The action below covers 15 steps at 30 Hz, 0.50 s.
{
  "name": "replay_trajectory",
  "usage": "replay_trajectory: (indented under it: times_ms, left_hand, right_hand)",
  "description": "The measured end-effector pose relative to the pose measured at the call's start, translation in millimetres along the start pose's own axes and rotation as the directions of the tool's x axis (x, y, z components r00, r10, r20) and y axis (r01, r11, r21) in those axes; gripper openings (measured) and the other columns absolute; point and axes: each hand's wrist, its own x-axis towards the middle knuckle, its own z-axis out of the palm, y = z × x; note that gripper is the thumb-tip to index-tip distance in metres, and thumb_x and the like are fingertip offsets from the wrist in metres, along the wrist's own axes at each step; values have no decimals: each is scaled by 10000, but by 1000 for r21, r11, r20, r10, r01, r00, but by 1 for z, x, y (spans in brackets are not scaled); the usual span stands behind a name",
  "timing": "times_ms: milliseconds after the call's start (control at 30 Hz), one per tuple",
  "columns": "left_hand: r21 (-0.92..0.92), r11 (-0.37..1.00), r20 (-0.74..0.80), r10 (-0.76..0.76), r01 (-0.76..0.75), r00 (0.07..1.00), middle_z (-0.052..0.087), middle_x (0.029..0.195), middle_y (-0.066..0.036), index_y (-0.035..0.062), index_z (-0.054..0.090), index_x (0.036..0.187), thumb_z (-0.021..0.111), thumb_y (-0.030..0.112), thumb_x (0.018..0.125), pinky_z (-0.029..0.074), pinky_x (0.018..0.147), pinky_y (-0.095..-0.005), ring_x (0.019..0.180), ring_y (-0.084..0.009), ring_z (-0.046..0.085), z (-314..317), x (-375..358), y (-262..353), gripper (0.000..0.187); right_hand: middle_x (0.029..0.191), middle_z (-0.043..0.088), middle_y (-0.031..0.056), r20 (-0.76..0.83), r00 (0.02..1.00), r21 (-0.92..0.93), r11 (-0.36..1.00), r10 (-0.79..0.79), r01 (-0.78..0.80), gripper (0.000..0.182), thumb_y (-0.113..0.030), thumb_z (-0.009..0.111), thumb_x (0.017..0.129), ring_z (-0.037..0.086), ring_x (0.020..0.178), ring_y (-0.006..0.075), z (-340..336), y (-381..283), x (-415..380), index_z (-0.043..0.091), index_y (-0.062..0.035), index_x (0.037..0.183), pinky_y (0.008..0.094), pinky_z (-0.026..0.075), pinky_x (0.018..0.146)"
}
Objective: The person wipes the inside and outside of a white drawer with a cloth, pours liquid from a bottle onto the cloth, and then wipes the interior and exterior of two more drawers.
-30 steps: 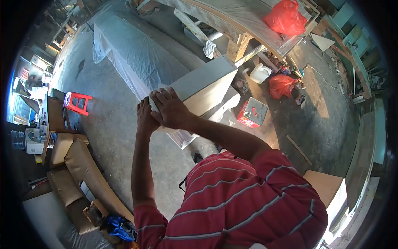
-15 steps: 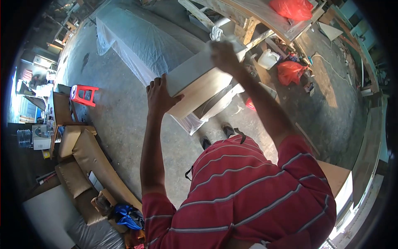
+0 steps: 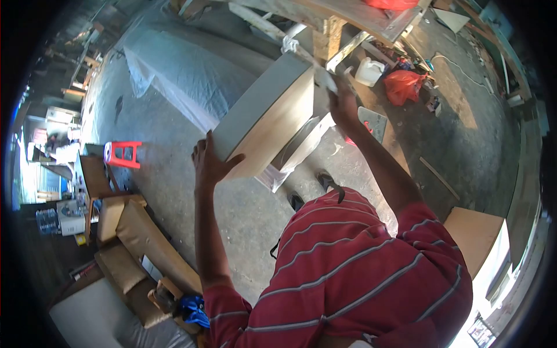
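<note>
A box-like wooden piece (image 3: 272,124) with a grey face along its upper left side stands in front of me, tilted in view. My left hand (image 3: 210,162) rests against its near left corner, fingers spread and thumb over the pale wood. At its far right end is my right hand (image 3: 343,103), just off the corner, with its fingers around a pale flat thing (image 3: 326,80) that I cannot make out clearly. Clear plastic sheeting (image 3: 185,75) covers a long form behind the piece.
A red stool (image 3: 123,155) stands at the left. Brown cushions (image 3: 136,249) lie lower left. At the upper right are a workbench (image 3: 348,17), a white jug (image 3: 369,72) and a red bag (image 3: 403,87) on the floor. A cardboard-coloured box (image 3: 473,238) is at the right.
My right hand has moved right, off the grey face to beyond the end of the piece. My left hand stays at the near corner. The whole view has shifted and turned slightly.
</note>
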Motion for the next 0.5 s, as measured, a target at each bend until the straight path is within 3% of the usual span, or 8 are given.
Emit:
replay_trajectory:
  times_ms: [100, 167, 233, 300, 367, 400, 433, 500]
  left_hand:
    - [-94, 995, 96, -35, 44, 995, 533, 1043, -240, 20, 426, 1224, 734, 443, 664, 392, 873, -487, 1011, -401, 500, -5, 10, -7, 767]
    - [-216, 976, 189, 14, 27, 982, 587, 963, -230, 5, 518, 1118, 710, 425, 711, 447, 800, -453, 922, -386, 564, -5, 23, -22, 615]
    - [-303, 953, 326, 74, 30, 942, 646, 887, -194, -3, 616, 964, 698, 432, 736, 478, 733, -408, 810, -319, 633, -7, 40, -41, 498]
    - [-364, 919, 452, 317, -151, 834, 659, 854, -166, -21, 608, 994, 604, 423, 832, 472, 720, -373, 775, -255, 632, 11, 72, -77, 472]
    - [-145, 971, 629, 238, -189, 740, 638, 847, -131, -22, 575, 1074, 498, 439, 899, 454, 766, -363, 828, -249, 604, 14, 94, -93, 499]
    - [-276, 903, 407, 419, -328, 812, 606, 944, -143, -25, 538, 1128, 443, 450, 925, 427, 820, -350, 892, -242, 564, 46, 103, -138, 525]
    - [-222, 830, 409, 555, -511, 724, 572, 1022, -160, -33, 512, 1147, 384, 446, 950, 404, 872, -343, 943, -241, 532, 40, 113, -136, 534]
    - [-198, 959, 606, 283, -204, 743, 571, 1021, -166, -50, 509, 1131, 368, 446, 955, 407, 889, -333, 959, -234, 532, 8, 110, -66, 545]
  right_hand:
    - [1064, 585, 235, -139, 958, 19, 968, 251, -251, 357, -166, 533, 871, 566, 948, 404, -37, 87, -46, 505, 22, 1172, 425, 441, 817]
    - [856, 632, 152, -158, 830, -38, 837, 534, -546, 332, -248, 494, 903, 597, 758, 230, -66, 126, -89, 557, 8, 1104, 337, 463, 702]
    - [837, 622, 73, -130, 701, 169, 712, 701, -681, 301, -274, 489, 903, 564, 709, 147, -88, 169, -143, 594, -32, 1050, 313, 457, 629]
    - [816, 609, 20, -49, 456, 293, 449, 889, -844, 243, -257, 486, 899, 561, 701, 111, -120, 164, -179, 619, -74, 988, 305, 449, 570]
    - [712, 600, 40, -135, 370, 490, 386, 919, -782, 273, -303, 500, 879, 566, 594, 119, -140, 164, -231, 634, -69, 925, 304, 431, 481]
    - [705, 603, 47, -161, 314, 444, 352, 936, -824, 301, -333, 500, 879, 568, 591, 125, -151, 171, -263, 634, -65, 917, 300, 435, 484]
    - [699, 607, 54, -181, 251, 406, 305, 951, -862, 331, -363, 501, 879, 571, 588, 131, -159, 177, -298, 634, -61, 908, 297, 438, 486]
    - [705, 614, 64, -311, 116, 423, 247, 943, -872, 360, -392, 503, 875, 571, 571, 142, -176, 180, -374, 634, -57, 900, 305, 439, 475]
